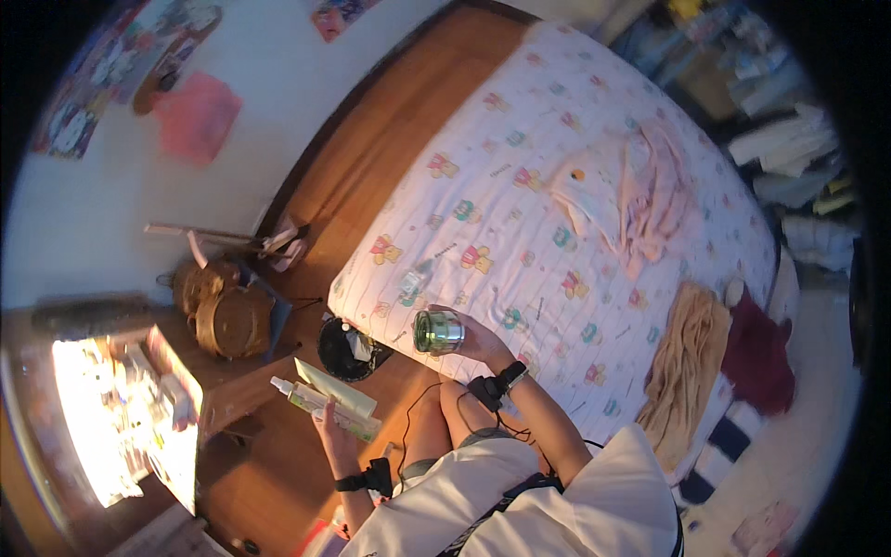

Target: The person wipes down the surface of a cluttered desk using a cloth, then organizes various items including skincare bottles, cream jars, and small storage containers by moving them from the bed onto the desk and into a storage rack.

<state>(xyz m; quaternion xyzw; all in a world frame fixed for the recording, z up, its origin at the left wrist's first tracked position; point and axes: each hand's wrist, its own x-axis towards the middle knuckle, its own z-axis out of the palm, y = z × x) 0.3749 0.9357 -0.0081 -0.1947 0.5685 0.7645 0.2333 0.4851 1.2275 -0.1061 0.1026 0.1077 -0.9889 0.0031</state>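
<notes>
My left hand (334, 429) is closed around a pale green tube (337, 390) and a slim bottle with a white pump or spray top (327, 407), held side by side over the wooden floor. In my right hand (475, 338) is a green glass jar (438, 332) with a silvery band, tilted above the near corner of the bed. The undersides of both items in my left hand are hidden. Behind the jar spreads a white bed sheet printed with bears (487, 278). A small clear plastic item (416, 275) lies on it.
A pink cloth (647, 202), a tan cloth (686, 369) and a dark red cloth (757, 355) lie on the bed. By its corner stands a black waste bin (348, 350). A brown backpack (233, 317) rests near a brightly lit, cluttered desk (182, 459) at the left.
</notes>
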